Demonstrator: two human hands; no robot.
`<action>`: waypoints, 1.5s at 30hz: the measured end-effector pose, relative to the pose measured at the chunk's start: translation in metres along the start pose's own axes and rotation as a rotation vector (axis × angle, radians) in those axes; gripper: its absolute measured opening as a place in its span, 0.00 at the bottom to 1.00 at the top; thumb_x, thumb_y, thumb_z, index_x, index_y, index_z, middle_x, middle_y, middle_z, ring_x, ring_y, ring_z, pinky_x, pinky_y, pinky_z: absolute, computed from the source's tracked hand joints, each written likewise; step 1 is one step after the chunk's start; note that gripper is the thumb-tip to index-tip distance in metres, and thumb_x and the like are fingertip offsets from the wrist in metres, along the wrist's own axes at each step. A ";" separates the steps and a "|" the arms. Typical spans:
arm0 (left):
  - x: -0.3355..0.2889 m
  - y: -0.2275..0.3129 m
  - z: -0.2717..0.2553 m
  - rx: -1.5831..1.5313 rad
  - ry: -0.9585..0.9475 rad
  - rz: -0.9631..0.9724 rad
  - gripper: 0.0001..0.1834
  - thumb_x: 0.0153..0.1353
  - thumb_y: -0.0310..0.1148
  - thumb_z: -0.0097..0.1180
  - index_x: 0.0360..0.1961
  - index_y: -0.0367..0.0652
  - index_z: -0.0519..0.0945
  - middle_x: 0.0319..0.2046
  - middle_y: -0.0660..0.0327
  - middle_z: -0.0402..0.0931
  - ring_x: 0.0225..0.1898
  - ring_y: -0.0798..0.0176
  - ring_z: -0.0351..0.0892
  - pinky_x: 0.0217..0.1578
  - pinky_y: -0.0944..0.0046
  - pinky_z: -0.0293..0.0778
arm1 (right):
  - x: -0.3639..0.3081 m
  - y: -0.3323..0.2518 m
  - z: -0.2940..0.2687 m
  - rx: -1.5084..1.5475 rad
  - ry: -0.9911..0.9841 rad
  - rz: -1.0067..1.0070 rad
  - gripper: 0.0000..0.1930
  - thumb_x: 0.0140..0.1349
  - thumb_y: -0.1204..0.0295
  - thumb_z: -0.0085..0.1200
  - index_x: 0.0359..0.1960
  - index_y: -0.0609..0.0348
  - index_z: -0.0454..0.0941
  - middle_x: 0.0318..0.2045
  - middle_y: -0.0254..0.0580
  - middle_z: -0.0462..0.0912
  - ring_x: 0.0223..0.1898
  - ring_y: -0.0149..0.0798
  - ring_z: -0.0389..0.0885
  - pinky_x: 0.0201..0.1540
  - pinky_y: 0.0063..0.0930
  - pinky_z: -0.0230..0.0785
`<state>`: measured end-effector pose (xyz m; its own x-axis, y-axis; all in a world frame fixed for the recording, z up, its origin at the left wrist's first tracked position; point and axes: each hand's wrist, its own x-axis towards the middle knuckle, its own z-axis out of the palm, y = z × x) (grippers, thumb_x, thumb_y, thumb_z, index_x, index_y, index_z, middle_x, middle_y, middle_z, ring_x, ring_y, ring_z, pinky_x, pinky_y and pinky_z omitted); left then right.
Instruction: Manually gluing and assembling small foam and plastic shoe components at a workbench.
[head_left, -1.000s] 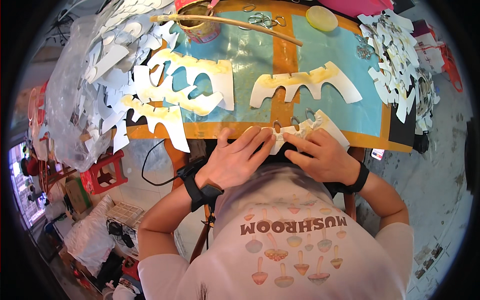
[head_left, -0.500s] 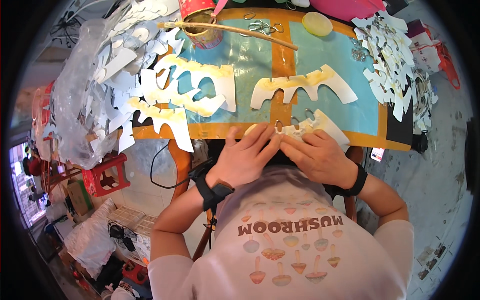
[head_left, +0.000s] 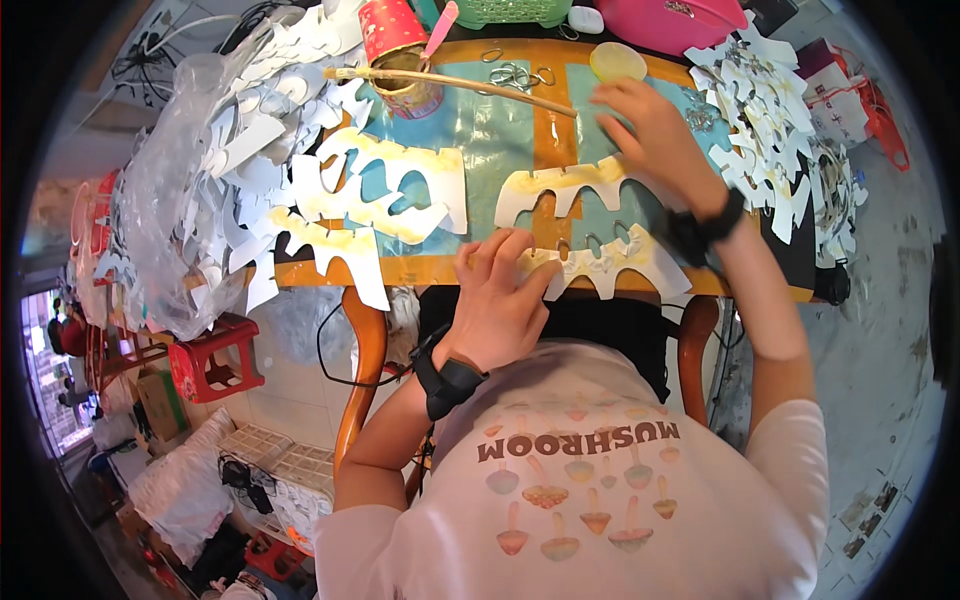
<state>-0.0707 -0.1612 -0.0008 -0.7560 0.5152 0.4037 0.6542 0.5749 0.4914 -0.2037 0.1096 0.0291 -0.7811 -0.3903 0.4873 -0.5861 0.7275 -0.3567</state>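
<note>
Near the table's front edge lies a white scalloped cutout piece [head_left: 618, 268] with metal rings [head_left: 593, 243] set along its notched upper side. My left hand [head_left: 500, 300] grips its left end, fingers bent over it. Farther off, my right hand [head_left: 660, 145] stretches over the table with its fingers apart and nothing seen in them. It is just below a pale yellow round disc [head_left: 618, 62]. Partly under my right forearm lies another white cutout [head_left: 570, 182], with yellowish glue-like smears. Loose metal rings [head_left: 515, 76] lie beyond a wooden stick [head_left: 470, 86].
More smeared cutouts [head_left: 400, 190] lie to the left, beside a big heap of white pieces [head_left: 240, 150] and clear plastic. The stick rests across a tin can [head_left: 412, 98]. At right is another pile of cutouts [head_left: 765, 120]; at the back, a pink basin [head_left: 690, 22].
My right hand has let go of the ringed cutout and moved forward to the far side of the table. My left hand stays at the cutout's left end.
</note>
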 end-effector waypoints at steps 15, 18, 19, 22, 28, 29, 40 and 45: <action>-0.017 0.003 0.014 0.131 0.035 0.105 0.26 0.43 0.25 0.58 0.49 0.44 0.83 0.51 0.62 0.78 0.58 0.55 0.73 0.57 0.48 0.55 | 0.023 0.010 0.007 -0.013 0.036 0.116 0.06 0.61 0.72 0.55 0.33 0.63 0.78 0.29 0.48 0.82 0.29 0.49 0.81 0.32 0.39 0.72; -0.022 0.006 0.015 0.084 0.065 0.054 0.26 0.42 0.25 0.59 0.48 0.46 0.85 0.51 0.58 0.73 0.57 0.52 0.69 0.55 0.48 0.56 | -0.007 -0.018 -0.025 0.110 0.004 0.331 0.05 0.62 0.73 0.55 0.34 0.63 0.78 0.28 0.44 0.82 0.25 0.40 0.79 0.28 0.30 0.69; -0.022 0.007 0.014 0.069 0.079 0.027 0.26 0.42 0.25 0.59 0.48 0.47 0.85 0.51 0.57 0.71 0.56 0.51 0.68 0.54 0.48 0.56 | -0.016 -0.029 -0.034 0.160 -0.054 0.378 0.05 0.62 0.73 0.55 0.34 0.63 0.78 0.28 0.44 0.82 0.24 0.39 0.79 0.27 0.29 0.69; -0.017 0.005 0.007 0.069 0.036 0.016 0.28 0.41 0.25 0.59 0.49 0.49 0.86 0.50 0.56 0.68 0.56 0.50 0.66 0.53 0.48 0.57 | -0.040 -0.059 -0.048 0.361 -0.235 0.470 0.05 0.63 0.74 0.55 0.35 0.63 0.79 0.27 0.44 0.82 0.23 0.36 0.78 0.26 0.25 0.67; -0.018 0.004 0.007 0.059 0.046 0.017 0.27 0.41 0.25 0.58 0.49 0.49 0.86 0.53 0.55 0.70 0.56 0.49 0.67 0.52 0.48 0.56 | -0.049 -0.096 -0.018 0.490 -0.447 0.159 0.04 0.66 0.78 0.55 0.40 0.63 0.79 0.30 0.40 0.82 0.29 0.32 0.80 0.31 0.23 0.69; -0.019 0.004 0.007 0.056 0.048 0.010 0.27 0.41 0.25 0.58 0.48 0.49 0.86 0.54 0.55 0.71 0.55 0.49 0.67 0.52 0.48 0.56 | -0.049 -0.097 -0.013 0.449 -0.429 0.106 0.05 0.67 0.78 0.54 0.41 0.63 0.79 0.31 0.41 0.82 0.30 0.34 0.81 0.32 0.24 0.70; -0.022 -0.002 0.002 -0.173 0.158 -0.064 0.23 0.45 0.26 0.58 0.46 0.44 0.87 0.53 0.50 0.73 0.53 0.47 0.71 0.54 0.52 0.63 | -0.109 -0.107 0.008 0.267 -0.174 -0.029 0.13 0.56 0.81 0.61 0.44 0.62 0.78 0.47 0.44 0.86 0.32 0.45 0.83 0.33 0.35 0.77; 0.003 0.003 -0.017 -0.268 0.326 -0.303 0.13 0.50 0.26 0.67 0.39 0.46 0.87 0.51 0.54 0.75 0.54 0.46 0.71 0.55 0.53 0.61 | -0.107 -0.110 0.010 0.208 -0.171 -0.070 0.14 0.52 0.80 0.62 0.41 0.61 0.78 0.48 0.42 0.86 0.27 0.40 0.79 0.28 0.32 0.74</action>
<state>-0.0715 -0.1688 0.0151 -0.9059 0.1013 0.4112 0.4088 0.4624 0.7868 -0.0580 0.0655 0.0087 -0.7518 -0.5379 0.3814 -0.6577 0.5706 -0.4918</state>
